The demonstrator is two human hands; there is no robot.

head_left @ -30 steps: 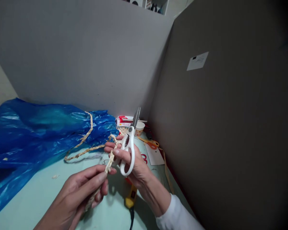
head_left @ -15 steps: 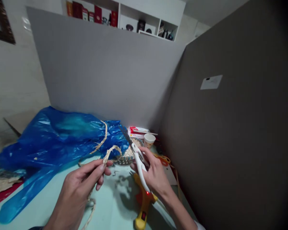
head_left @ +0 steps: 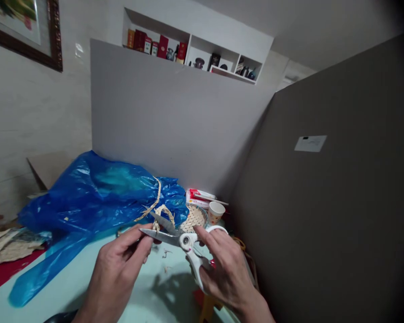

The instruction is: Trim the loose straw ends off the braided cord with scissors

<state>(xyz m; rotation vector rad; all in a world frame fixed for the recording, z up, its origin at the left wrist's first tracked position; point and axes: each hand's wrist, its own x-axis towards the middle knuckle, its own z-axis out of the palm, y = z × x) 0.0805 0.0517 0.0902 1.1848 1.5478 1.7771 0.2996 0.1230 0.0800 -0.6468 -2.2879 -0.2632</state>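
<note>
Swung around from pointing away, open white-handled scissors (head_left: 186, 241) now reach across to the left hand (head_left: 118, 264), their blades on either side of a braided cord (head_left: 157, 224). Right-hand fingers grip the scissors' handles, the right hand (head_left: 225, 264) held above the pale green table (head_left: 144, 291). Left-hand fingertips pinch the cord, its looped end rising before a blue plastic bag (head_left: 121, 193). Beyond the scissors, a paper cup (head_left: 216, 212) stands beside a woven basket (head_left: 194, 217).
</note>
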